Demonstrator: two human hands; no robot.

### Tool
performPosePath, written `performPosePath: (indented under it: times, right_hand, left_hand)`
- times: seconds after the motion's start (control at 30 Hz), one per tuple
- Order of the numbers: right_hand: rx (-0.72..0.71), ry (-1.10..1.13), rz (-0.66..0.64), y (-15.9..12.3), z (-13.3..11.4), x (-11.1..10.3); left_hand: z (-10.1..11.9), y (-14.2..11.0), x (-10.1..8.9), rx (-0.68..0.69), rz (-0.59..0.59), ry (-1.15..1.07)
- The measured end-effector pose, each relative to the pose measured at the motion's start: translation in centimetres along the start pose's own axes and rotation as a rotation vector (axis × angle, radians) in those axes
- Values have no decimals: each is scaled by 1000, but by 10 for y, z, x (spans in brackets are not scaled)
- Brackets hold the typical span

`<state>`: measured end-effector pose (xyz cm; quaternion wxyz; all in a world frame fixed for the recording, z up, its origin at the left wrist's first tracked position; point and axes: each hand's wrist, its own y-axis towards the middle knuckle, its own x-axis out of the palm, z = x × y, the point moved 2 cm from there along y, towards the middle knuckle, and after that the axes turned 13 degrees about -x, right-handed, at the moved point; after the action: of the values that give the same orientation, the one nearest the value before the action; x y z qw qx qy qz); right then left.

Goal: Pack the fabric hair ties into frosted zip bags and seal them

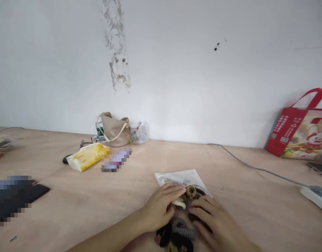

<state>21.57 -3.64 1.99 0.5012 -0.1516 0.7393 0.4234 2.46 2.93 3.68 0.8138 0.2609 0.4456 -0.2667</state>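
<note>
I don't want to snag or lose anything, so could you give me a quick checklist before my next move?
1. Left hand at the packet: ok, its fingers reach over it.
2. Right hand at the loops: ok, fingers spread over a dark brown one.
3. Loops all together: not ok, the grey loop lies nearer you than the cream loop.
4. Firm grip on the packet: cannot tell, fingers hide it.
5. Grey cable away from both hands: ok, off to the right.
</note>
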Motion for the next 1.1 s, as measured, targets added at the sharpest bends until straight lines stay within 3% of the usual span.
performPosePath:
  times: [0.17,0.4,0.67,1.1]
  right_hand:
    - [73,-175,84,-9,14,8]
    - [33,-266,190,-10,16,9]
    - [41,-105,-4,-5,8,2]
    - [86,-100,-83,-8,12,12]
  left_hand:
    - [1,0,-1,-9,-5,-17]
    - [-1,-1,0,-6,-12,-19]
    - [0,0,0,-18,-12,0]
    - [-1,0,2,-4,0,-14]
